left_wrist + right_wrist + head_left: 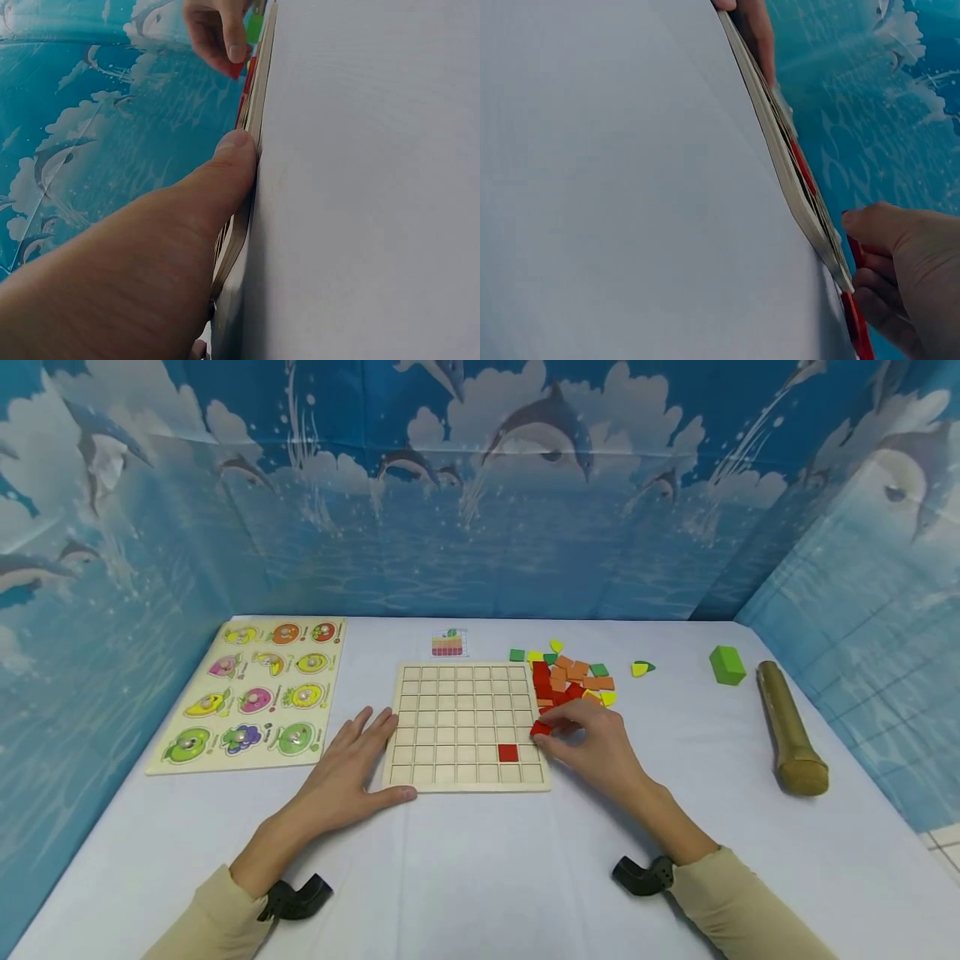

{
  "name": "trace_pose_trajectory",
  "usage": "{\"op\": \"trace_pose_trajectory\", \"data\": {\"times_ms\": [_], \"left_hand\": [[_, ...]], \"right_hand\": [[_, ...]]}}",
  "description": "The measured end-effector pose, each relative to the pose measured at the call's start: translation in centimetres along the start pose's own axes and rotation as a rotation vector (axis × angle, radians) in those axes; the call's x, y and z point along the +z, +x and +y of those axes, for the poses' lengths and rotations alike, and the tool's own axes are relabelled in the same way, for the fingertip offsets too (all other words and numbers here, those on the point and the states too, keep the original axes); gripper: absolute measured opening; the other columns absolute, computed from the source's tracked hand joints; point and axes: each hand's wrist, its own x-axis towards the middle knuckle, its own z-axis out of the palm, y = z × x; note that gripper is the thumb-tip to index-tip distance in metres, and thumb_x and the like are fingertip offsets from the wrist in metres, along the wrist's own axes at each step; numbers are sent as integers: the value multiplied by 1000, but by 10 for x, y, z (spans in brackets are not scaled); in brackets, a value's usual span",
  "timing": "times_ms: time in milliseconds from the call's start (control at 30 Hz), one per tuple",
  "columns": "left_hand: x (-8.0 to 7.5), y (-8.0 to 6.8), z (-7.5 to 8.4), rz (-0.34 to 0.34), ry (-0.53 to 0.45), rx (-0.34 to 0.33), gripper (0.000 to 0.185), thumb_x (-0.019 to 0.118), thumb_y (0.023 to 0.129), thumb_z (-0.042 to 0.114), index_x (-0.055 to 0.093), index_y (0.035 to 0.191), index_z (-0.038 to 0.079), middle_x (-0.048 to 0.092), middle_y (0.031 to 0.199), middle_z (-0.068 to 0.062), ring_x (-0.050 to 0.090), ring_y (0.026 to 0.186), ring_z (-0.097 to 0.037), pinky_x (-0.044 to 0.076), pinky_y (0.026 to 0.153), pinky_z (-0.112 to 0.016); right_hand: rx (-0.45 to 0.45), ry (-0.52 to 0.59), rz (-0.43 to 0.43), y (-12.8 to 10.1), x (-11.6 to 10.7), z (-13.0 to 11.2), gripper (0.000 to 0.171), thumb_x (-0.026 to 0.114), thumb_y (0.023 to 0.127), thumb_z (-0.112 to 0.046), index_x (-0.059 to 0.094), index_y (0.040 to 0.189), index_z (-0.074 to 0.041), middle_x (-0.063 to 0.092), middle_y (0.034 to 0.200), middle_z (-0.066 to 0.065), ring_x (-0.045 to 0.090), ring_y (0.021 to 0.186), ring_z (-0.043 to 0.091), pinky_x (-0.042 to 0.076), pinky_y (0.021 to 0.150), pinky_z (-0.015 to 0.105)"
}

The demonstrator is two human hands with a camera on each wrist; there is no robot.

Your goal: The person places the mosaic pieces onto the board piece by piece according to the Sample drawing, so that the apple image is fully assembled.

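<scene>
Beige sleeves [217, 914] cover both forearms at the near edge of the view, each with a black wrist camera [300, 897] fitted at the cuff. Left hand [345, 781]: fingers extended, thumb spread apart from them; the fingertips touch the left edge of the wooden grid board [465, 718], and the thumb rests at its near left corner. Right hand [596, 747]: thumb and index finger pinch a red tile [540, 727], which projects beyond their tips toward the board's right edge; whether its lower edge contacts the board cannot be read reliably. One seated red square [507, 752] occupies a cell in the second row from the near edge, second column from the right. Loose tiles [577, 670] in red, orange, yellow and green are piled at the board's far right corner, just beyond the right hand. Beyond the board lies a small picture card [449, 644]; to its left, a fruit puzzle board [217, 767]; far right, a green block [727, 666] beside an olive cylinder [791, 731].
</scene>
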Motion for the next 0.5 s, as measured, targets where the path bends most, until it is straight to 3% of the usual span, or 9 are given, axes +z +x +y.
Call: {"op": "trace_pose_trajectory", "data": {"times_ms": [233,500], "left_hand": [[-2,-2,-1,6,-3,10,113,75,85,70,27,168,10,25,175,-8,10,165,-35,11,132,-59],[-3,0,-1,-2,3,11,112,77,85,66,27,168,9,25,175,-9,10,165,-35,9,133,-58]], "right_hand": [[-12,76,-85,8,20,-20,27,91,84,-18,81,109,-15,76,100,-5,69,86,11,61,78,32],[-25,84,-146,18,39,-37,27,90,85,-22,81,110,-16,76,101,-4,69,93,10,61,81,29]]}}
